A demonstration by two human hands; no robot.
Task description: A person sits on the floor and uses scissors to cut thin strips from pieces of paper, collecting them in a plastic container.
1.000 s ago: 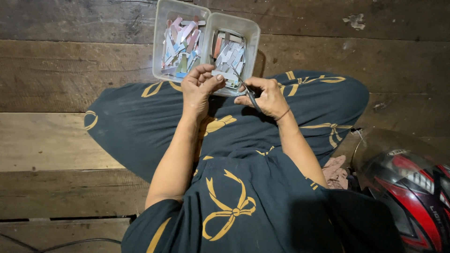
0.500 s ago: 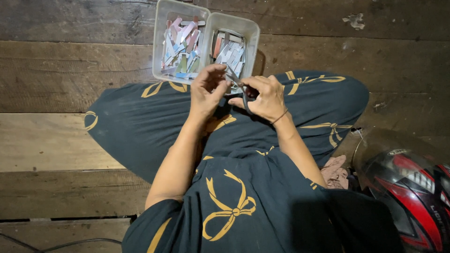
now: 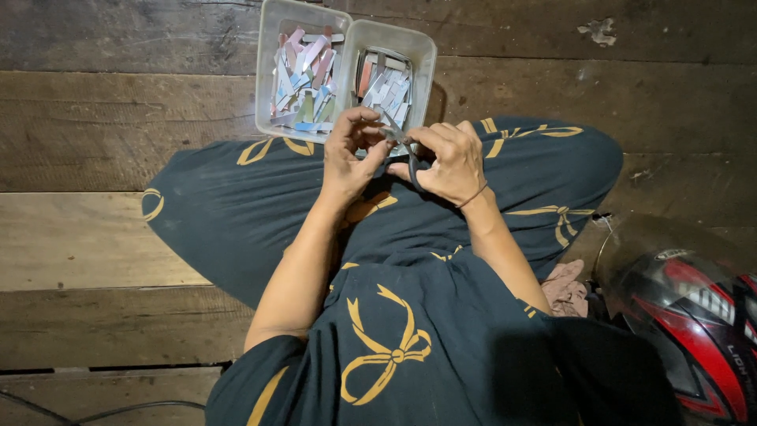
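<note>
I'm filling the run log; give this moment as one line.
left hand: pinching small piece | right hand: holding scissors | tray: paper strips

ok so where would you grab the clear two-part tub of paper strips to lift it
Take the clear tub by its left outer wall, coming in from the left over the bare wooden floor. That side stands free. The near edge is crowded by the left hand and the right hand with the small scissors. Keep it level so the paper strips stay in.

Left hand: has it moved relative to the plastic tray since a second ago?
Yes. The left hand has shifted slightly right, toward the tray's right compartment, closing on the right hand and its scissors.
</note>
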